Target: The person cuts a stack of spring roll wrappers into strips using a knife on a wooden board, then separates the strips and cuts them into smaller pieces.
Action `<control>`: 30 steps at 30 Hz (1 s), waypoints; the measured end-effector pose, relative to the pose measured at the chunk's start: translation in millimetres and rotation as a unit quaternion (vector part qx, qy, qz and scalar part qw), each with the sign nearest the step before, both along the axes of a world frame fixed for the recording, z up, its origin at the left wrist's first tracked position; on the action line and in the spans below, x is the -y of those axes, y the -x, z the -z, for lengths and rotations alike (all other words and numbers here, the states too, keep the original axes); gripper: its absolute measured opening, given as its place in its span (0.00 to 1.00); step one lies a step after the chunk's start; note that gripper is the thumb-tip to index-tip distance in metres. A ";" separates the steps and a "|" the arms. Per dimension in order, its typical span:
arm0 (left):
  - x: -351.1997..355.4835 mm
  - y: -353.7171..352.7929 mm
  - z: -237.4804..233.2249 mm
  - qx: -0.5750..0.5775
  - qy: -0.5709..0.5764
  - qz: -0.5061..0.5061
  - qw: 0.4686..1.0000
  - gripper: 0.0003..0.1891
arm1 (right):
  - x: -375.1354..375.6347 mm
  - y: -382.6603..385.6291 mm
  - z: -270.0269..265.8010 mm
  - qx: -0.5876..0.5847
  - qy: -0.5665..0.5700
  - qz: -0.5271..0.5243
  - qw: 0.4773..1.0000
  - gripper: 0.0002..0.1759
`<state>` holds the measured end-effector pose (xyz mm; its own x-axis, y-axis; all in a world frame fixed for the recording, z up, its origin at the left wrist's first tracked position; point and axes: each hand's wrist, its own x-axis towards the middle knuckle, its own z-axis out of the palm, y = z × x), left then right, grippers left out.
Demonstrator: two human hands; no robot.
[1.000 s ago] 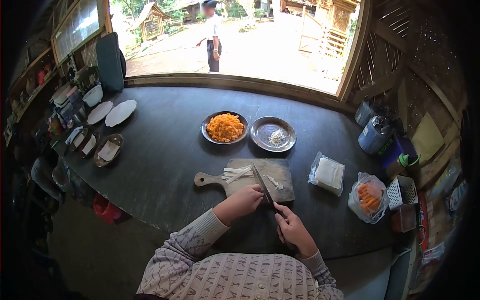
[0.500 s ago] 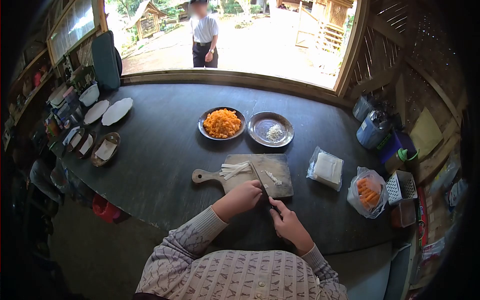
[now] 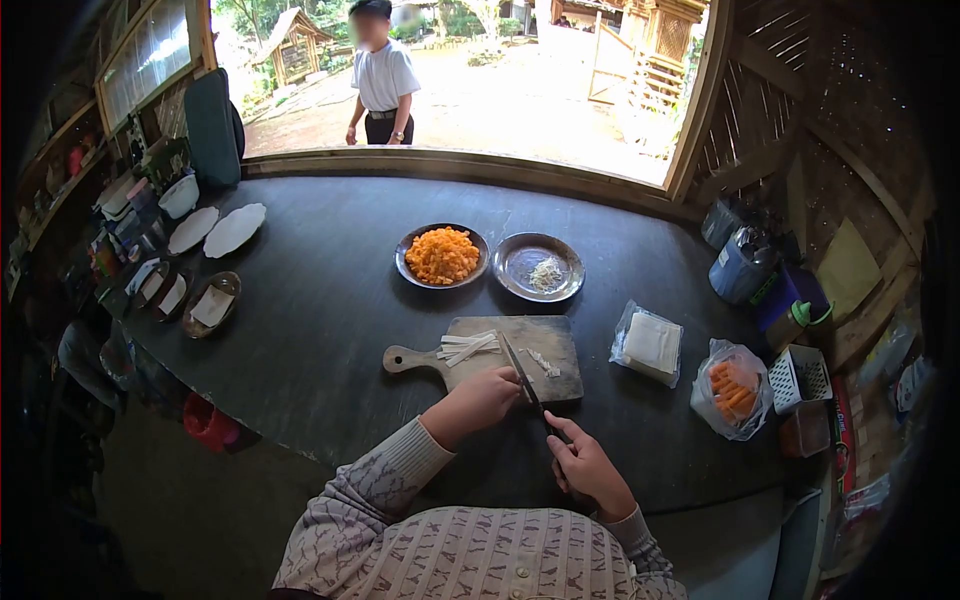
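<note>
A kitchen knife (image 3: 524,375) is in my right hand (image 3: 590,465), its blade slanting up and left across the wooden cutting board (image 3: 548,335). Close beside the blade, my left hand (image 3: 480,400) rests over the board's lower edge with its fingers drawn together; what they hold is hidden. Thin pale strips (image 3: 467,347) lie on the board past my left hand. Small cut pale pieces (image 3: 543,363) lie to the right of the blade. Behind the board stand a plate of diced orange food (image 3: 442,256) and a dark plate (image 3: 513,258) bearing a small heap of whitish shreds (image 3: 546,275).
To the right lie a packet of square white sheets (image 3: 653,343) and a plastic bag of orange pieces (image 3: 734,393), near a white basket (image 3: 800,375). White plates (image 3: 235,230) and small brown dishes (image 3: 227,285) stand left. A person (image 3: 384,80) is outside the window opening.
My right hand has shifted slightly right and down with the knife, showing more of the blade beside my left fingers. The person outside has moved left and appears nearer.
</note>
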<state>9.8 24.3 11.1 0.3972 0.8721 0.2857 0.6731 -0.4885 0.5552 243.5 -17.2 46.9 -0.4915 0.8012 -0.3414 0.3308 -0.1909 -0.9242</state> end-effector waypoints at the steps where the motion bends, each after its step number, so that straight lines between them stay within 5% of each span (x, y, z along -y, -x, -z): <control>1: 0.2 0.2 0.5 0.001 0.002 -0.002 1.000 0.08 | 0.6 -0.3 -0.1 0.004 -0.004 -0.001 1.000 0.25; 12: 0.4 1.2 1.8 -0.020 -0.011 -0.005 1.000 0.08 | -12.4 15.7 10.3 0.028 -0.074 0.010 0.997 0.23; 17: -0.7 2.2 4.7 -0.009 -0.013 -0.011 1.000 0.09 | -18.3 7.1 15.0 -0.037 0.011 0.018 0.999 0.24; 30: 2.8 -1.4 -5.3 -0.023 0.001 -0.021 0.999 0.08 | 2.9 4.0 -1.6 0.002 -0.012 0.002 1.000 0.25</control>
